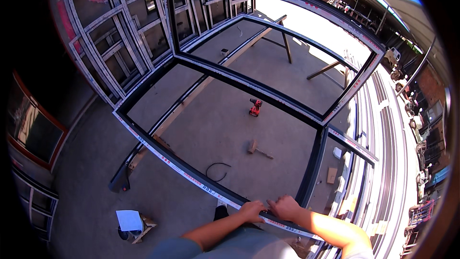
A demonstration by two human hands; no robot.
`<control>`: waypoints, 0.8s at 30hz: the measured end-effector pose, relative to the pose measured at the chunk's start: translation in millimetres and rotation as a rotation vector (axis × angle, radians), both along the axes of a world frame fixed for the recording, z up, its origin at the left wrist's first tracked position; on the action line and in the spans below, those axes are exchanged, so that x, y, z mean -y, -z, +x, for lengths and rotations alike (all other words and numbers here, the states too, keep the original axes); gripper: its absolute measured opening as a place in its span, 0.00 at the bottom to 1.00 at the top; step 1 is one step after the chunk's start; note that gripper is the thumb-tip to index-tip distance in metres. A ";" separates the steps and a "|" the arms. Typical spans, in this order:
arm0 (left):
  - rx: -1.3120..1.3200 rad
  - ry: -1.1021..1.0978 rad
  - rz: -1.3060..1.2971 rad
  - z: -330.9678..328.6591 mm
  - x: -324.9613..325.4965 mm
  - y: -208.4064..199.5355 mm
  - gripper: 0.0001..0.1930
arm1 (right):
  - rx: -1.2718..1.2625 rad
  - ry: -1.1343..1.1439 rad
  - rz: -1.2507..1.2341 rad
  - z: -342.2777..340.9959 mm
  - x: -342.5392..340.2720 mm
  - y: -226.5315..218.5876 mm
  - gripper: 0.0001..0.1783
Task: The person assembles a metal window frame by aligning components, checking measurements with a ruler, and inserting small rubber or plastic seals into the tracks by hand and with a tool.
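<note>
A large dark metal window frame [191,175] with white printed film along its edges lies in front of me, and a second framed section [249,80] stands up from its far part. My left hand [252,211] is closed over the near rail, close to my body. Right beside it, my right hand [283,207] grips the same rail, its thumb and fingers bent at the dark inner edge. The two hands almost touch. Anything small between the fingertips is hidden.
Through the frame's opening a red cordless drill [255,107], a mallet [258,149] and a black cord [218,165] show on the floor. Trestle beams [179,101] support the frame. A paper-topped bucket [129,220] stands left; window frames [115,33] lean behind; long profiles [383,129] lie right.
</note>
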State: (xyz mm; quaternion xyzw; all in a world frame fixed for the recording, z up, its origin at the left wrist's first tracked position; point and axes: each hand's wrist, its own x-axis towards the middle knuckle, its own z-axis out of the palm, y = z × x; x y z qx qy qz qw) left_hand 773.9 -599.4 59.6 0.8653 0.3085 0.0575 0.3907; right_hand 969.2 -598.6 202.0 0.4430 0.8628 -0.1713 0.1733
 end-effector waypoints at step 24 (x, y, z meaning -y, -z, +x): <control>0.040 -0.008 0.005 -3.0 1.4 4.1 0.28 | -0.102 0.031 -0.026 -5.4 -12.0 17.6 0.22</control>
